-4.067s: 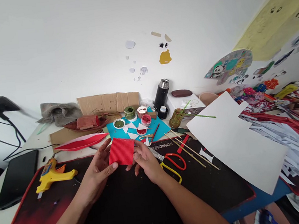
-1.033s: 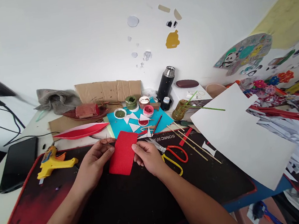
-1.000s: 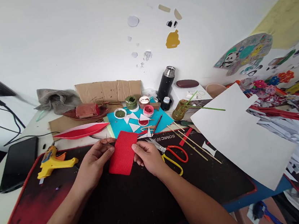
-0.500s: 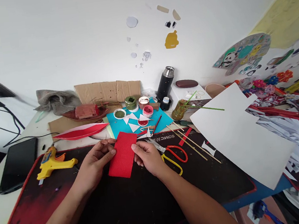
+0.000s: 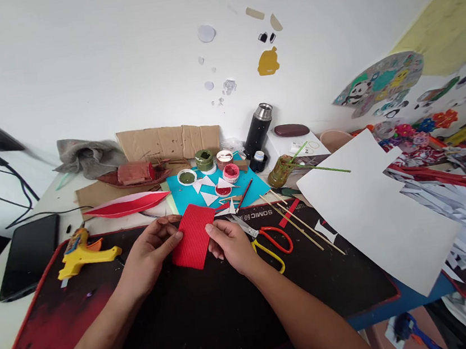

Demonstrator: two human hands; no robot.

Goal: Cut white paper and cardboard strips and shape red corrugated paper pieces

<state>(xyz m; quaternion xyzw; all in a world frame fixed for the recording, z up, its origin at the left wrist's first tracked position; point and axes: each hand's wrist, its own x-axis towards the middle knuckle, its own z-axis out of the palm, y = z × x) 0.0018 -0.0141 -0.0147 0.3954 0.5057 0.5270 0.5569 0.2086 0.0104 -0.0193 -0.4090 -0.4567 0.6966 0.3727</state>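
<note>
Between my two hands is a piece of red corrugated paper (image 5: 194, 238), ridged along its length and held up over the dark desk mat (image 5: 217, 323). My left hand (image 5: 153, 249) pinches its left edge between thumb and fingers. On the opposite edge, my right hand (image 5: 228, 243) grips it with the thumb in front and the fingers behind. Just right of that hand lie scissors (image 5: 261, 236) with one red and one yellow handle loop, their blades partly behind the hand. Beyond my left hand rests a red and white paper boat shape (image 5: 128, 205).
A yellow glue gun (image 5: 85, 255) and a black phone (image 5: 28, 257) lie at left. Open paint jars (image 5: 205, 161) stand on blue paper (image 5: 180, 195). Thin sticks (image 5: 307, 227), a large white sheet (image 5: 373, 208) and a black thermos (image 5: 258, 131) are to the right.
The red corrugated paper has tilted, its lower edge rising slightly so it looks shorter. Both hands keep their hold with almost no shift.
</note>
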